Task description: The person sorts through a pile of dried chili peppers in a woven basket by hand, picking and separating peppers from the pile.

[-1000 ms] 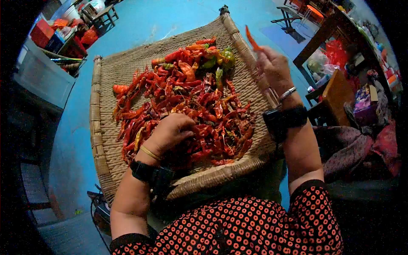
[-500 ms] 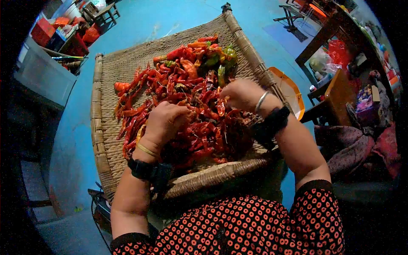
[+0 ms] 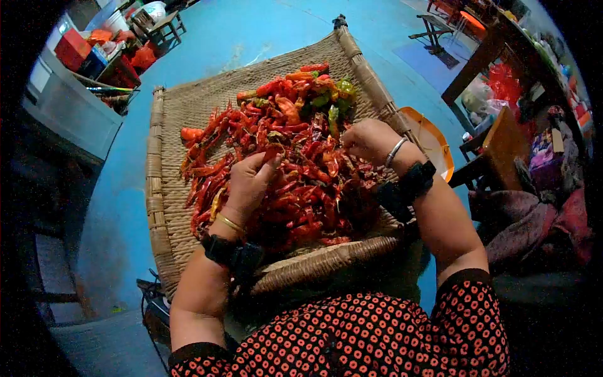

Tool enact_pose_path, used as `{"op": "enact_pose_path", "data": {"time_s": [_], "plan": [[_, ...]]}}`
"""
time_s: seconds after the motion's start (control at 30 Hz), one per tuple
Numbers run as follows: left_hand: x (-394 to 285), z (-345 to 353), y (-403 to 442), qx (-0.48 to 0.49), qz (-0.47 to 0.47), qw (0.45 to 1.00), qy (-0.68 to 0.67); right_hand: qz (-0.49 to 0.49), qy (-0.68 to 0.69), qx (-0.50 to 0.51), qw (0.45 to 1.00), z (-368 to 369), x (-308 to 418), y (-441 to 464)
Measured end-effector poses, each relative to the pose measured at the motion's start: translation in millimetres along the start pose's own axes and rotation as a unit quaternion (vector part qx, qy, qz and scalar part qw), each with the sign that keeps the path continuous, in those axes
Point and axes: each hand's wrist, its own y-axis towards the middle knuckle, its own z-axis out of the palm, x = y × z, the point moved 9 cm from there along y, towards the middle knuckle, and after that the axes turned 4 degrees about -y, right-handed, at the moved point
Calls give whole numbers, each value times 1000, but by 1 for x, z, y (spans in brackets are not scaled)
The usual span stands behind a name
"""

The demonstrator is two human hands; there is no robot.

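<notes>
A heap of red chili peppers (image 3: 301, 220), many of them wrinkled and dried, covers the middle of a woven wicker tray (image 3: 188, 103). Several greenish peppers (image 3: 333, 113) lie at the heap's far right. Over the heap's left part, my left hand (image 3: 248, 182) is closed in a pinch, with a dark red chili pepper (image 3: 271, 152) at the fingertips. My right hand (image 3: 374, 143) hovers by the heap's right side, fingers curled together and pointing inward. Whatever those fingers may hold is hidden.
An orange-rimmed round container (image 3: 440, 141) stands beyond the tray's right edge. Farther right are a wooden chair-like frame (image 3: 502, 141) and cloth sacks (image 3: 515, 217). A small wooden stool (image 3: 166, 28) and a red box (image 3: 73, 49) are at the back left, on the blue floor (image 3: 220, 38).
My left hand has turned upward into a clearer pinch, with a dark red pepper now showing at its fingertips. My right hand stays curled near the heap's right side. The view has shifted slightly.
</notes>
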Motion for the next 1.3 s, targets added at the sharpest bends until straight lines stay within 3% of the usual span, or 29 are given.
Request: {"op": "enact_pose_path", "data": {"time_s": [0.03, 0.1, 0.33, 0.4, 0.53, 0.6, 0.63, 0.7, 0.77, 0.83, 0.97, 1.07, 1.1, 1.17, 1.23, 1.27, 1.3], "plan": [[10, 5, -1, 0, -50, 994, -99, 1, 1, -6, 1000, 0, -1, -2], [4, 9, 0, 8, -66, 994, -89, 40, 40, -62, 996, -11, -10, -7], [11, 26, -5, 23, -152, 977, -146, 54, 21, -67, 996, -2, -21, -5], [13, 28, -3, 39, -138, 980, -140, 76, 26, -37, 996, 2, -22, -6], [3, 31, -3, 58, -139, 974, -169, 92, 33, -84, 992, 0, -37, -6], [-1, 32, -1, 63, -120, 979, -154, 73, 25, -192, 978, -26, -37, -15], [-5, 32, -1, 65, -102, 982, -144, 74, 27, -192, 978, -32, -37, -19], [-4, 32, -2, 72, -119, 984, -116, 147, 16, -313, 938, -62, -49, -39], [2, 32, -2, 76, -135, 984, -89, 165, 51, -323, 930, -66, -71, -47], [16, 35, -3, 74, -154, 976, -137, 291, 6, -369, 883, -82, -96, -77], [25, 39, -6, 77, -166, 963, -199, 504, -37, -261, 822, -75, -146, -115], [30, 40, -5, 83, -172, 960, -204, 550, -78, -224, 801, -43, -194, -125], [26, 40, -5, 86, -165, 964, -190, 548, -81, -223, 802, -47, -188, -123], [22, 41, -5, 85, -154, 968, -182, 572, -56, -113, 811, -43, -170, -122], [11, 38, -4, 67, -93, 979, -166, 445, -100, -218, 863, -42, -153, -96], [9, 34, -4, 100, -114, 986, -74, 362, -101, -261, 889, -38, -148, -81], [1, 32, -5, 97, -113, 986, -79, 311, -72, -224, 921, -32, -135, -64]]}}
